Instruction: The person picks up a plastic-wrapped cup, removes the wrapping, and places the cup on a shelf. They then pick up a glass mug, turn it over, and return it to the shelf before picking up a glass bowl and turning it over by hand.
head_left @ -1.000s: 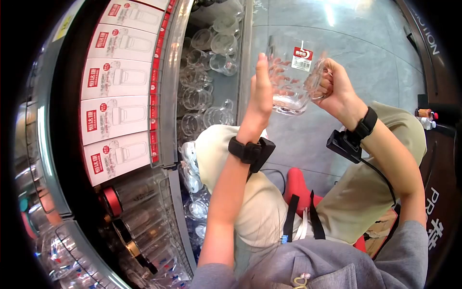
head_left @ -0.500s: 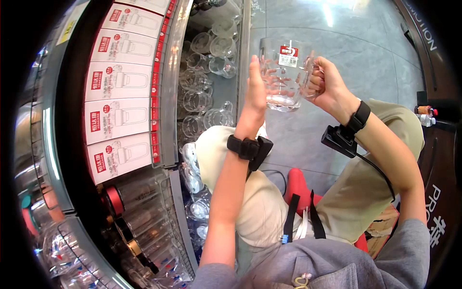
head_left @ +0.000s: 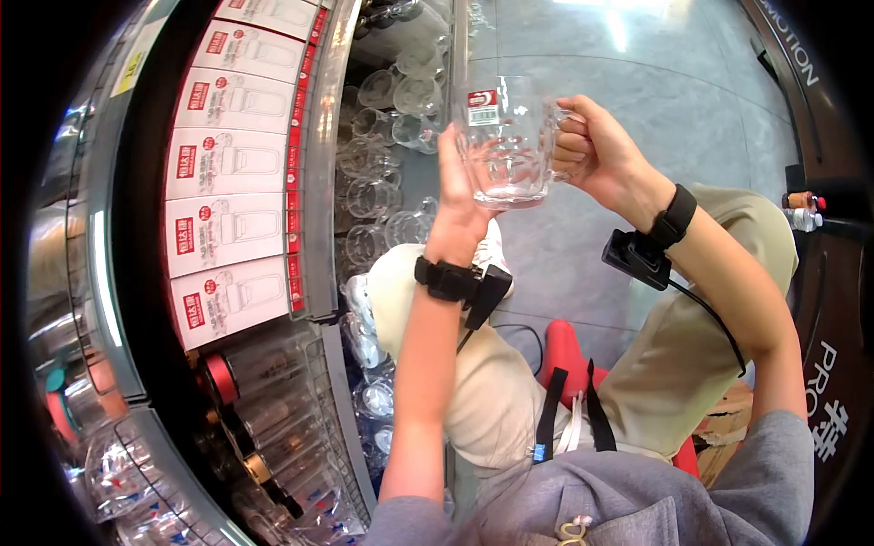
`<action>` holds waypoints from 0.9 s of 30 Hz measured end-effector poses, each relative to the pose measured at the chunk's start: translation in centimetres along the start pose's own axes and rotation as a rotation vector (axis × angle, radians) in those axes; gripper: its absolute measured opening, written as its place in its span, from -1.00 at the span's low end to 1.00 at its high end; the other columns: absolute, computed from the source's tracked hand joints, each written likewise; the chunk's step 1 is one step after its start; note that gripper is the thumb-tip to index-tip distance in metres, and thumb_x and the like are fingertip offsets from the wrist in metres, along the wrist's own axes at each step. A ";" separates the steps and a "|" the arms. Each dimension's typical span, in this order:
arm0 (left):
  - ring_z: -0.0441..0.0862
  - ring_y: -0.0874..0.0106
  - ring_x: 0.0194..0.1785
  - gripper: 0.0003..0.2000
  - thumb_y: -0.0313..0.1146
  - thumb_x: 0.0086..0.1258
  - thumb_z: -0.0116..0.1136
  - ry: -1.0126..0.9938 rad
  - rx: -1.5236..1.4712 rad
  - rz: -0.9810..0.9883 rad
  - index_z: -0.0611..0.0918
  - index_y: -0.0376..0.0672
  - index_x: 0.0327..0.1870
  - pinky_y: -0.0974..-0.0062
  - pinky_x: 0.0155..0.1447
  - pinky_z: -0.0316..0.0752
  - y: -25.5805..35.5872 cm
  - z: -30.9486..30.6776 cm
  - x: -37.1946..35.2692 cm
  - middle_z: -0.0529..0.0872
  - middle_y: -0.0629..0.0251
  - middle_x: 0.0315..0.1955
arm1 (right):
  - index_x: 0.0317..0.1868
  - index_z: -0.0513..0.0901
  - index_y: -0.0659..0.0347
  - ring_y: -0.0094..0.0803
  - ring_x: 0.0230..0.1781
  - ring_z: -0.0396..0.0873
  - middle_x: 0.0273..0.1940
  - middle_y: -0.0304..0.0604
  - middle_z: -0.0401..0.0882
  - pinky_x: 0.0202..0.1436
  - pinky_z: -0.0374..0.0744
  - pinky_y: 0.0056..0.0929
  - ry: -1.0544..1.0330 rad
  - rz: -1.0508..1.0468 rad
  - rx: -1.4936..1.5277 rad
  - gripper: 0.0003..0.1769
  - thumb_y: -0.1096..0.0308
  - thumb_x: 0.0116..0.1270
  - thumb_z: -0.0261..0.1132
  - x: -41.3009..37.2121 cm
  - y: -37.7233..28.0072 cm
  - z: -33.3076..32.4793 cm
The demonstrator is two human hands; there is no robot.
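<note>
A clear glass mug [head_left: 514, 150] with a dimpled lower body is held upright in front of me, above the floor. A red-and-white label with a barcode sticks to its upper left side. My right hand [head_left: 596, 150] is closed around the mug's handle, its fingers curled through it. At the other side, my left hand [head_left: 462, 187] supports the body: the thumb lies along the left wall, and the fingers show blurred through the glass behind it.
To the left, a low shelf holds several glass mugs [head_left: 373, 196]. Above it stand white bottle boxes [head_left: 228, 173] and clear jars [head_left: 273, 409]. A red stool [head_left: 563, 350] is under me. Small bottles [head_left: 801, 218] are at the far right.
Both hands have carried the mug slightly left. The mug has turned, so its label now sits nearer its left side.
</note>
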State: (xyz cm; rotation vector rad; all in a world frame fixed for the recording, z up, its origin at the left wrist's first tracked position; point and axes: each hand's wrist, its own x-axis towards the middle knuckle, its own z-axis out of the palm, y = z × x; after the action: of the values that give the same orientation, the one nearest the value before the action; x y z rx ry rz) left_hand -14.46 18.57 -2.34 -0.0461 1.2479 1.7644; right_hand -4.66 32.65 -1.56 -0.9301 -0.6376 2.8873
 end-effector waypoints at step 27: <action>0.42 0.17 0.13 -0.37 0.26 0.35 -0.49 0.139 -0.180 -0.252 0.34 -0.05 0.16 -0.01 0.14 0.28 -2.6 2.7 0.6 0.49 0.18 0.03 | -0.56 0.31 0.01 -0.63 -0.69 0.09 -0.69 -0.45 0.25 -0.62 0.07 -0.59 0.361 -0.153 0.009 -0.74 0.18 0.22 0.15 0.3 -0.7 -0.7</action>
State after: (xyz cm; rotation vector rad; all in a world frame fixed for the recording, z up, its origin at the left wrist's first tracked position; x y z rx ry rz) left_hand -11.75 21.10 -3.16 -0.4183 1.1229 1.6688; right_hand -4.61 33.58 -1.99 -1.2949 -0.6295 2.4968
